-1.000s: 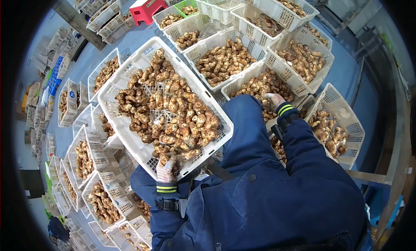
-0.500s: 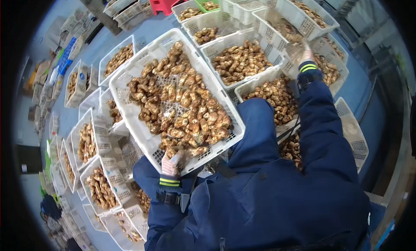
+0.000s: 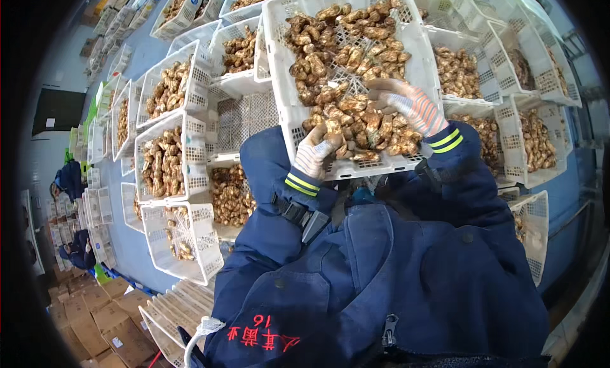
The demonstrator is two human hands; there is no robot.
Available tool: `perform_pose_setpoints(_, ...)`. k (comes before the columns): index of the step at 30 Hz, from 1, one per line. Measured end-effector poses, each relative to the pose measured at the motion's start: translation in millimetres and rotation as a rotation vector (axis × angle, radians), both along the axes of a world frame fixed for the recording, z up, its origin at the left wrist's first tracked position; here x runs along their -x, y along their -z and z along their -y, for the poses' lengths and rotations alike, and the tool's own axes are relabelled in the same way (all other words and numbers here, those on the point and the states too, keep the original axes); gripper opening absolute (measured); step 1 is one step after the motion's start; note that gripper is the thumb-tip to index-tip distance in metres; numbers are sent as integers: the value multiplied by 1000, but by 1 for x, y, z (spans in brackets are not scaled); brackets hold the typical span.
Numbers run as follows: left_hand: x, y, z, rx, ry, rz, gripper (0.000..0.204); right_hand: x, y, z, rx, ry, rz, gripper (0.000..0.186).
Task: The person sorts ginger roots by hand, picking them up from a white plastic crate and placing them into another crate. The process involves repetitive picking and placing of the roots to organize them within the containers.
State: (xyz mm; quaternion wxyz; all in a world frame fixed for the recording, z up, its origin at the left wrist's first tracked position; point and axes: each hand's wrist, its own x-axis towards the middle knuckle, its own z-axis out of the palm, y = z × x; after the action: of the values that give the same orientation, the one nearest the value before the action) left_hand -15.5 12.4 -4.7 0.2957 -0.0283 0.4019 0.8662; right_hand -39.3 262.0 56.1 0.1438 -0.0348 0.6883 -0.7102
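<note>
A white plastic crate [image 3: 424,63] stands before me, tilted, with many stubby brown-and-cream mushrooms [image 3: 356,53] spread on its mesh floor. Both hands wear striped gloves with dirty, dark fingers. At the crate's near left corner my left hand [image 3: 314,153] curls its fingers round a mushroom [image 3: 334,130]. My right hand [image 3: 410,104] is over the right half of the crate. Its fingers stretch out flat to the left just above the mushrooms, apart from one another, with nothing held.
More mushroom crates stand close by on the left [image 3: 166,164] and right [image 3: 537,139]. An empty mesh-floored crate [image 3: 244,123] lies left of mine. Cardboard boxes [image 3: 105,311] are at the lower left. Farther left, a person [image 3: 79,248] in dark clothes is near stacked crates.
My right hand has come back from the far right crates to the mushrooms before me. My left hand has shifted from the crate's near rim onto a mushroom. The view has turned.
</note>
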Motion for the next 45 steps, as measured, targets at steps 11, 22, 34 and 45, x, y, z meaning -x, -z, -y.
perform_pose_setpoints(11,0,23,0,142,-77,-275,77,-8,31,70,-10,11,69,36)
perform_pose_setpoints(22,1,1,3,225,65,-122,30,-18,29,67,220,-38,23,45)
perform_pose_setpoints(34,0,13,1,356,51,-291,27,-44,-53,-118,-1066,269,-116,37)
perform_pose_setpoints(45,3,10,0,145,-15,-112,51,101,38,8,-1460,79,-444,57)
